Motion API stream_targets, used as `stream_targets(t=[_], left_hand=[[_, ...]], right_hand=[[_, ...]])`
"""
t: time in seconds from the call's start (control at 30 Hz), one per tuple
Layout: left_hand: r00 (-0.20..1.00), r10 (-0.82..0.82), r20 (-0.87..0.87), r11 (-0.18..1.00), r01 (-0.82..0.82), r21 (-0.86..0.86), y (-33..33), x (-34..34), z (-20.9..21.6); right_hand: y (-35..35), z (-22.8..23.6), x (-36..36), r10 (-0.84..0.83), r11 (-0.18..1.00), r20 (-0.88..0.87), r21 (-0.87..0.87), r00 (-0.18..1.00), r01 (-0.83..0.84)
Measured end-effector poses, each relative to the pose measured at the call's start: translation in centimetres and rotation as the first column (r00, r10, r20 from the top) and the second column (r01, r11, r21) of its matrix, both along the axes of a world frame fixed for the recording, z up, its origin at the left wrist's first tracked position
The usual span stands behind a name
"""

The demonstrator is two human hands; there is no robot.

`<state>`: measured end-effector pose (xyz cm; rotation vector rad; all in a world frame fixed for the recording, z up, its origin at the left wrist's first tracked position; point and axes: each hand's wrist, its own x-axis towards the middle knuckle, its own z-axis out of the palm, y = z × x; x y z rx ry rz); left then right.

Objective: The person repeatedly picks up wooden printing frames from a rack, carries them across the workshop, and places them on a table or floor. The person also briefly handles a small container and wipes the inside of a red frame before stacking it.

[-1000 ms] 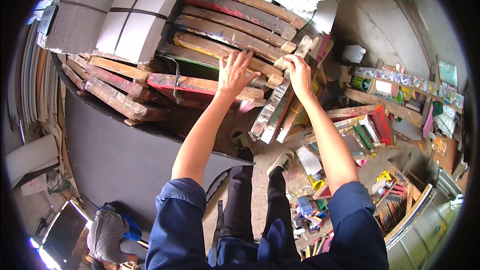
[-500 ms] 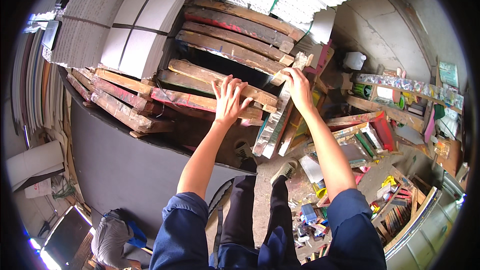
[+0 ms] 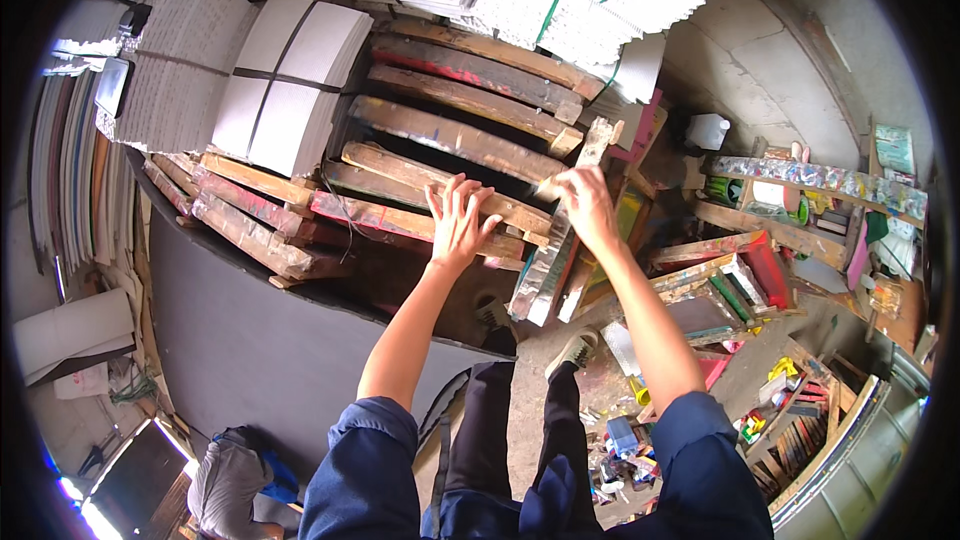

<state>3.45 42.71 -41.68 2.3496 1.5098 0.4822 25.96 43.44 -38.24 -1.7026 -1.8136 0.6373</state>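
Note:
Paint-stained wooden frames stand on edge in a row before me. My left hand (image 3: 461, 220) rests with fingers spread on the top bar of a near frame (image 3: 390, 162). My right hand (image 3: 588, 202) is closed around the right end of another wooden frame (image 3: 455, 137), just behind that one; the fingertips are partly hidden. Dark gaps show on both sides of this held frame. More frames (image 3: 480, 70) stand behind it. Under my right wrist, paint-crusted frames (image 3: 546, 270) stand at a different angle, end toward me.
Strapped white sheet stacks (image 3: 285, 90) rise behind. A dark grey board (image 3: 260, 310) lies at left, with a bent-over person (image 3: 232, 485) beyond it. Right are a cluttered shelf (image 3: 820, 185), leaning frames (image 3: 715, 290), and bottles and tools (image 3: 625, 440) on the floor near my feet.
The frame in my right hand has tilted toward me, away from the frames behind, widening the gap there. My right hand has come slightly nearer and left; my left hand stays on its frame.

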Motion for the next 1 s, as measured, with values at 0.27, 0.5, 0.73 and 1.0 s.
stream_targets(t=[0.27,0.5,0.73,1.0], left_hand=[[0.992,0.070,0.109,0.998,-0.068,-0.017,0.7,0.3,0.1],[0.996,0.013,-0.087,1.000,-0.013,0.005,4.1,0.6,1.4],[0.994,-0.009,-0.112,1.000,0.006,-0.026,4.1,0.6,2.1],[0.992,0.000,-0.130,1.000,-0.003,-0.019,3.8,-0.1,1.6]], right_hand=[[-2.2,0.9,-1.4,-0.007,0.998,-0.055,0.060,0.998,0.010],[-1.6,0.5,-0.8,0.045,0.996,-0.034,0.073,0.998,-0.043],[4.3,-0.7,0.8,-0.077,0.976,0.188,0.215,0.979,0.035],[0.8,0.3,-1.1,-0.001,0.998,-0.039,0.065,0.999,0.003]])
